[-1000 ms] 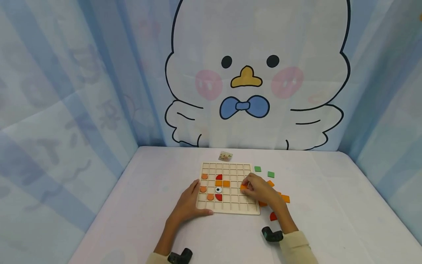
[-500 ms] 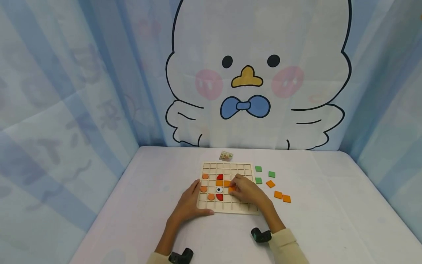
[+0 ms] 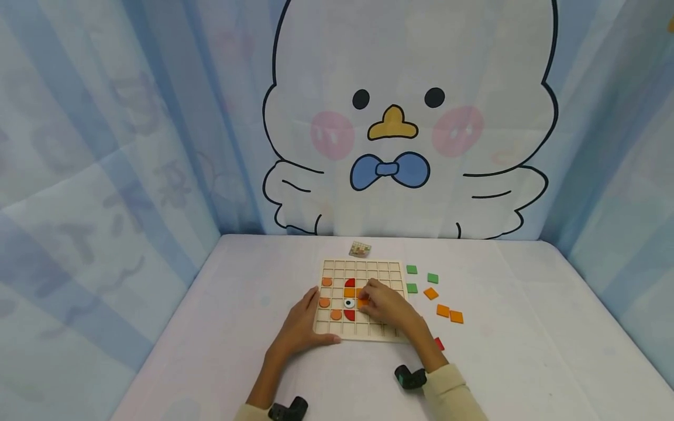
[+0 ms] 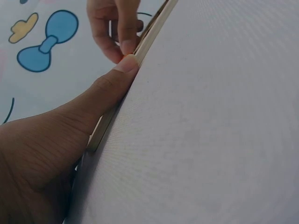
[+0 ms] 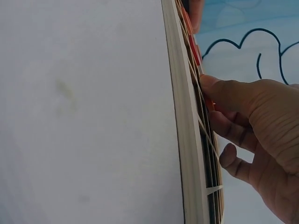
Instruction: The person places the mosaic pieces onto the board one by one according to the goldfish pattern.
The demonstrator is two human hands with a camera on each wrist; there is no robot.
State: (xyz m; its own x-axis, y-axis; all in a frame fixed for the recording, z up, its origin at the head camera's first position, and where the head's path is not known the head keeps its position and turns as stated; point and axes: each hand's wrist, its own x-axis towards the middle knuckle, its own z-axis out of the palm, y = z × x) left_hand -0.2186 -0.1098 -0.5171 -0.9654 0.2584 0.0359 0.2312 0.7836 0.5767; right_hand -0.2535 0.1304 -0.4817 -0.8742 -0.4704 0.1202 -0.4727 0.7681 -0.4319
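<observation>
In the head view a pale wooden grid board (image 3: 371,331) lies on the table. My left hand (image 3: 300,323) rests at its near left corner, fingers along the left side, thumb on the front edge. The thumb (image 4: 117,74) looks extended in the left wrist view. My right hand (image 3: 388,304) pinches an orange square tile (image 3: 363,304) low over the grid, right of a white eye piece (image 3: 349,303). Another orange square (image 3: 350,292) sits above the eye, with red quarter-rounds (image 3: 350,316) above and below. Orange discs (image 3: 336,315) occupy cells toward the left.
Right of the board lie green squares (image 3: 433,278) and loose orange squares (image 3: 456,317). A red piece (image 3: 439,344) shows partly behind my right forearm. Beyond the board's far edge is a small picture card (image 3: 360,249). A printed curtain (image 3: 242,117) hangs behind the table.
My right hand has carried the orange square tile leftward from the board's right side to beside the eye piece. My left hand stays at the corner.
</observation>
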